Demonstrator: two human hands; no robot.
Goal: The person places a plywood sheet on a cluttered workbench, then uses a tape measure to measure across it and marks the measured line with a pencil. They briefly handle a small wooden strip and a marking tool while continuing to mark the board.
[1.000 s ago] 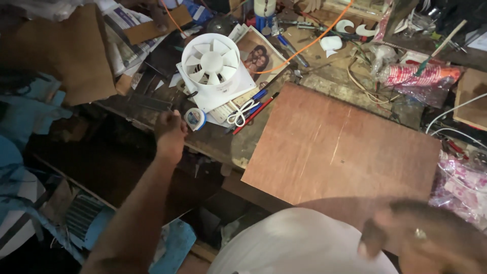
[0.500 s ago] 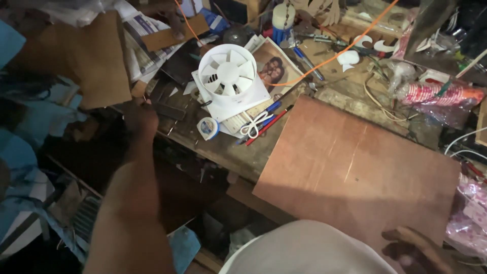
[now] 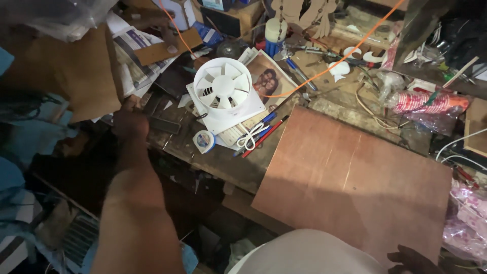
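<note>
My left hand (image 3: 129,122) reaches out to the left edge of the cluttered workbench (image 3: 218,162). Its curled fingers rest by some dark flat pieces (image 3: 163,125), just below a brown cardboard sheet (image 3: 76,76). What the fingers close on is too dark to tell. A small blue and white tape roll (image 3: 204,141) lies to the right of that hand. Beyond it sits a white square fan (image 3: 225,91). A large plywood sheet (image 3: 355,177) lies on the right. Only the fingertips of my right hand (image 3: 413,260) show, at the sheet's near edge.
Pens and a white cord (image 3: 258,134) lie beside the fan, on a printed photo (image 3: 266,81). An orange cable (image 3: 324,66) crosses the bench. Newspapers (image 3: 137,66), a red and white packet (image 3: 431,101) and small tools crowd the back. Dark space and blue cloth (image 3: 20,147) lie below left.
My left hand has moved left from the tape roll to the bench's left edge. My right hand has slid down, nearly out of view. The view has shifted.
</note>
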